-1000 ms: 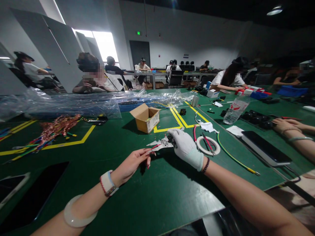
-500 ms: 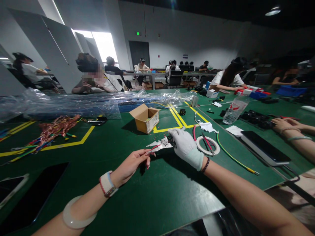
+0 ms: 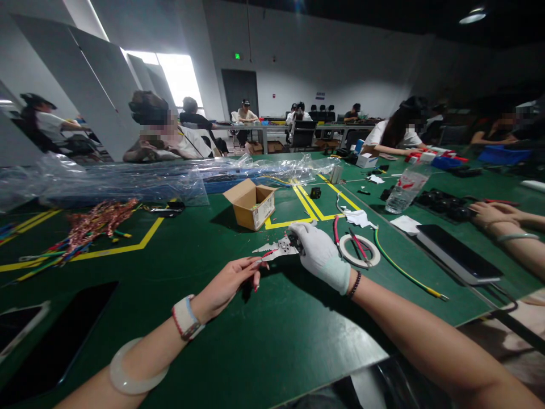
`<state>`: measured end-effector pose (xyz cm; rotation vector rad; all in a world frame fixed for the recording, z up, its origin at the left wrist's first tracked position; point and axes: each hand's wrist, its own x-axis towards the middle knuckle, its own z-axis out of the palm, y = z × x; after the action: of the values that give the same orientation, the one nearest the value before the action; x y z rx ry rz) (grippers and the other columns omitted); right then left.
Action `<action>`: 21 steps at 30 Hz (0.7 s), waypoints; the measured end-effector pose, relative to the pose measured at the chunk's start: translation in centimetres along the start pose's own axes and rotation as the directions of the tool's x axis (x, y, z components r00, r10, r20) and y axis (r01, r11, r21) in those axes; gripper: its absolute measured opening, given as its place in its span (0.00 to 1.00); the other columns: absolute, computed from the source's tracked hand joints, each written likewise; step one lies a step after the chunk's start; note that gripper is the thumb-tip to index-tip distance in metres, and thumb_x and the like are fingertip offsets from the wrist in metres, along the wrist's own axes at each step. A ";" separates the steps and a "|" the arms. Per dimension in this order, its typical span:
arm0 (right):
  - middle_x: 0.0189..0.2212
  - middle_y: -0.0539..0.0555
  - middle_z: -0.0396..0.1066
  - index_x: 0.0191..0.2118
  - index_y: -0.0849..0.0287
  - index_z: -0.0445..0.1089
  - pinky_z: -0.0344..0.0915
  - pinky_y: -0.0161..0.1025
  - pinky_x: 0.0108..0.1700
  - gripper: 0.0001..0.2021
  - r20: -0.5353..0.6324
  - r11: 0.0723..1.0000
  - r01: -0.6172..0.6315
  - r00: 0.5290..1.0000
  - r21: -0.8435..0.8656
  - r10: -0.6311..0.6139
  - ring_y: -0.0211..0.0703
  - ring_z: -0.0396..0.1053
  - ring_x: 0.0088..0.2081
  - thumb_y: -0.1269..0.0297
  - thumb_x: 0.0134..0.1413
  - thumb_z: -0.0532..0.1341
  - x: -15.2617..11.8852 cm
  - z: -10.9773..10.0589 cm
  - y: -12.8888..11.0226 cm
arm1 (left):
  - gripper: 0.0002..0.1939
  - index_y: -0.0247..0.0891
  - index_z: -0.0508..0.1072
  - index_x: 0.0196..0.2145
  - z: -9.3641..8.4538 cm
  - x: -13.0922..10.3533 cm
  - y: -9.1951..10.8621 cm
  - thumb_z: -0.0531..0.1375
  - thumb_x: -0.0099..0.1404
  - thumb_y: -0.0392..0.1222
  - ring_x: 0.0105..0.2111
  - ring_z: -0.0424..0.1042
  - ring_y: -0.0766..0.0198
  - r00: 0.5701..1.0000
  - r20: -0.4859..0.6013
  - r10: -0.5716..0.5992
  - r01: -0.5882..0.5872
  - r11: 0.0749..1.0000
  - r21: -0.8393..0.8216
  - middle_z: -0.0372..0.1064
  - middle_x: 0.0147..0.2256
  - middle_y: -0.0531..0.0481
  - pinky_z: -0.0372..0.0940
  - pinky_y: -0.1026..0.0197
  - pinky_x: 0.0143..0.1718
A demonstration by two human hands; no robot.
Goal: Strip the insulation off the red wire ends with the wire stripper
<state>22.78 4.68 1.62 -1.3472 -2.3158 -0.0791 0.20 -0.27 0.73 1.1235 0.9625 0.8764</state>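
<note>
Nearest me, the bare left hand pinches a thin red wire above the green table, its end lying at the parted jaws of the pliers. The gloved right hand grips their handles, a white ring just beside it. Beyond stands an open box, then clear plastic, then seated people.

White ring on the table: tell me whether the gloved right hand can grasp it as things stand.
Probably not with its fingers occupied: the right hand holds the pliers. The white ring lies close beside it, though, with a thin red piece across it.
</note>
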 end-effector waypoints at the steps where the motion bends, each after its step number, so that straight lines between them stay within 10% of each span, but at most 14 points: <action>1: 0.51 0.62 0.67 0.54 0.63 0.63 0.63 0.43 0.52 0.23 -0.004 1.000 0.003 1.000 0.002 -0.003 0.49 0.65 0.52 0.78 0.51 0.52 0.0 0.0 0.0 | 0.16 0.33 0.75 0.38 0.0 0.0 0.0 0.64 0.58 0.48 0.23 0.64 0.67 1.000 -0.001 0.002 -0.002 1.000 0.000 0.67 0.21 0.54 0.59 0.64 0.26; 21: 0.44 0.61 0.69 0.50 0.61 0.66 0.57 0.49 0.49 0.20 0.025 0.981 0.078 0.997 -0.175 -0.075 0.54 0.61 0.45 0.76 0.49 0.54 0.1 -1.0 -0.1 | 0.16 0.32 0.75 0.41 -0.4 0.1 -0.4 0.63 0.59 0.47 0.23 0.64 0.67 1.000 -0.002 0.011 -0.011 1.000 0.014 0.67 0.21 0.53 0.58 0.65 0.25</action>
<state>23.05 4.44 2.53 -1.3463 -2.4237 -0.3038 -0.08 -0.11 0.30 1.1412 0.9665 0.8817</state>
